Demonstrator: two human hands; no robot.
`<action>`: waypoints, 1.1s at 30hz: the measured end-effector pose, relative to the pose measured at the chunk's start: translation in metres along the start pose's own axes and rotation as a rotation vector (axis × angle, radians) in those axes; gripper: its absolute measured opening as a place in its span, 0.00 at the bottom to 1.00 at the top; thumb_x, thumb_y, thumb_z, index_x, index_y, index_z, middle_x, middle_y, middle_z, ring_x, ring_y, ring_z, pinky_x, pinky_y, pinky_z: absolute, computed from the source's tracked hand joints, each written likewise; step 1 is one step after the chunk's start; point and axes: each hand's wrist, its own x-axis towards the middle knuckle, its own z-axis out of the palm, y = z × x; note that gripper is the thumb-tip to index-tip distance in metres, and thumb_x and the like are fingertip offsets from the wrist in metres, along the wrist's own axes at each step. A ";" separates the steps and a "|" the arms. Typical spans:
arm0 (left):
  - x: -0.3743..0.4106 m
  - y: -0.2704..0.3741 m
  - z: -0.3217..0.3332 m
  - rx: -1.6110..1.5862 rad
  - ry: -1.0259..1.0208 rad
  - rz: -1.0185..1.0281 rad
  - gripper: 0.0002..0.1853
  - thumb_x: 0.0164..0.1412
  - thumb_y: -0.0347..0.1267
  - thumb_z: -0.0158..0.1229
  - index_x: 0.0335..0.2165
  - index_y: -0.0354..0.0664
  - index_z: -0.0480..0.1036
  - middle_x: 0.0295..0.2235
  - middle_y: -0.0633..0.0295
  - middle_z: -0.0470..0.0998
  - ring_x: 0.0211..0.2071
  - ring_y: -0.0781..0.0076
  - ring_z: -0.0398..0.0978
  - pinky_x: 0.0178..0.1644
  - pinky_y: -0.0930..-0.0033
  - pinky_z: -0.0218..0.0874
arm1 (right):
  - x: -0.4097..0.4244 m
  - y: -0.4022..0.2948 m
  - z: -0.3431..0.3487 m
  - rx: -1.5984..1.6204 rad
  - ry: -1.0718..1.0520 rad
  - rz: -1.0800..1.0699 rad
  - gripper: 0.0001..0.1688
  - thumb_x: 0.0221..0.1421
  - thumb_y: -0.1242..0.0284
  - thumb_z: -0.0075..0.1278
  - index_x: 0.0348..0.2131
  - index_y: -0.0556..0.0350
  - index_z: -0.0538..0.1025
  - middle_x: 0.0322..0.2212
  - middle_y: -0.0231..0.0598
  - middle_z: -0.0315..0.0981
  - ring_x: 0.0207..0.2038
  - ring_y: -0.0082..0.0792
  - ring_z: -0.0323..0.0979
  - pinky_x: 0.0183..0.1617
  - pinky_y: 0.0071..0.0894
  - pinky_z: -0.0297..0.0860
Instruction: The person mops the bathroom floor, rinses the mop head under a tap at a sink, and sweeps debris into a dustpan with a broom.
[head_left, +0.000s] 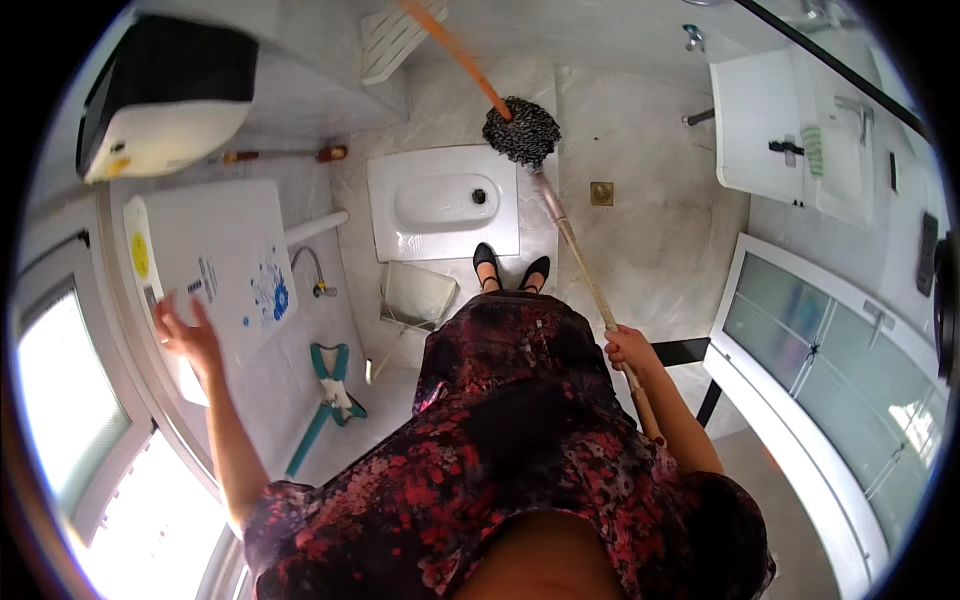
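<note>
My right hand (628, 349) is closed around the pale handle (587, 262) of a long pole that slants down to the floor. Its lower end meets a dark grey string mop head (523, 133). An orange pole (461, 60) comes to the same mop head from above; which pole bears the head I cannot tell. My left hand (189, 334) is raised with its fingers apart and holds nothing. Behind it is a white toilet cistern (225, 255) with a blue flower print; whether the hand touches it is unclear. A white squat toilet (446, 202) lies before my feet.
A dustpan (420, 295) lies left of my shoes. A teal-and-white long-handled tool (330, 386) leans by the left wall, below a penguin-like box (169, 97). A brass floor drain (601, 193), a washbasin cabinet (757, 127) and a framed glass door (832, 352) are to the right.
</note>
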 end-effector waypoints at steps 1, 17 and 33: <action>0.000 0.042 0.001 -0.223 -0.082 0.084 0.23 0.43 0.30 0.59 0.42 0.45 0.65 0.41 0.58 0.66 0.46 0.59 0.61 0.51 0.59 0.48 | -0.002 -0.002 -0.003 0.120 -0.023 -0.011 0.10 0.48 0.69 0.45 0.32 0.51 0.65 0.13 0.27 0.57 0.10 0.17 0.52 0.11 0.18 0.53; -0.022 0.614 0.024 -1.128 -1.370 0.511 0.19 0.48 0.30 0.52 0.42 0.43 0.65 0.32 0.57 0.69 0.29 0.65 0.68 0.39 0.71 0.60 | 0.103 -0.151 -0.075 0.816 -0.348 -0.311 0.13 0.51 0.70 0.43 0.38 0.50 0.62 0.16 0.31 0.62 0.12 0.20 0.58 0.13 0.18 0.58; 0.004 0.692 0.084 -0.817 -1.848 0.810 0.15 0.52 0.37 0.51 0.35 0.37 0.67 0.25 0.60 0.71 0.27 0.71 0.70 0.32 0.73 0.62 | -0.026 -0.078 -0.130 0.904 0.042 -0.157 0.38 0.48 0.74 0.44 0.57 0.41 0.48 0.13 0.29 0.59 0.09 0.20 0.56 0.10 0.20 0.54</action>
